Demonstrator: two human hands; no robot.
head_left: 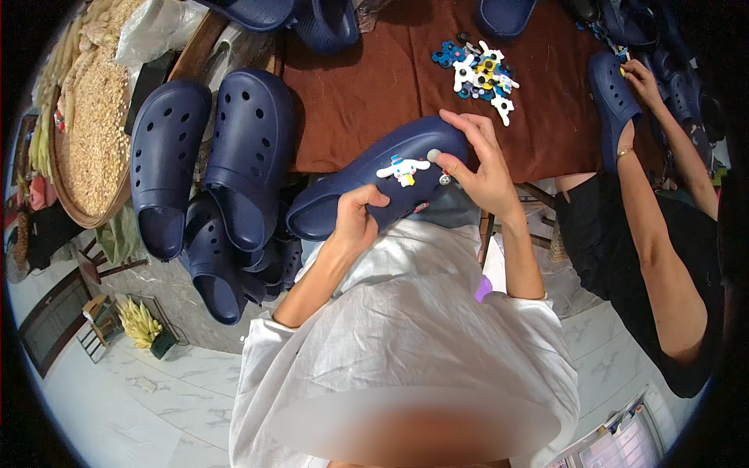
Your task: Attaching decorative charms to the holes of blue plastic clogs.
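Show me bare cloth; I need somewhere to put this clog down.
Bare brown cloth lies between the two clogs on the left and the charm pile. Right of the pile a narrower strip runs to the co-worker's clog. The far edge is crowded.

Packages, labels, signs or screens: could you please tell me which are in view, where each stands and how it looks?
Plastic bag: top left, beside the round woven tray; crumpled, clear-whitish.
Stand of small colourful items: bottom right on the floor; too small to tell.
No labels, signs or screens are visible.
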